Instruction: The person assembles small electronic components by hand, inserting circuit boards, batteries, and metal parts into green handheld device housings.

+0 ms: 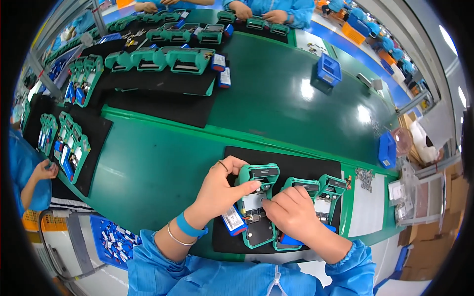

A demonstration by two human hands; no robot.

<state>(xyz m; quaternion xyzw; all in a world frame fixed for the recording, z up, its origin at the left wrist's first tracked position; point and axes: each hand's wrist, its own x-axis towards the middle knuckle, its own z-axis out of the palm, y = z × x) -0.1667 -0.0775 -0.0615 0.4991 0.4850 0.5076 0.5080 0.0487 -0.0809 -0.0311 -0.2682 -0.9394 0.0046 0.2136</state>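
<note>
A green device housing (258, 233) with an exposed inside stands tilted on a black mat (227, 241) in front of me. My left hand (215, 190) grips its upper left side, thumb pressed on the inner parts and fingers behind. My right hand (291, 212) is closed, its fingertips at the white panel inside the housing. Anything pinched there is hidden. A blue battery pack (233, 220) with a white label hangs at the housing's lower left. Right of it are two more green housings, one partly under my right hand and another (332, 186) beside it.
More housings (187, 60) stand in rows on black mats at far left. Blue trays (329, 70) sit on the green table; small metal parts (364, 178) lie at right. A blue bin (111, 241) of battery packs stands lower left. A co-worker's hand (45, 170) is at left; others work beyond.
</note>
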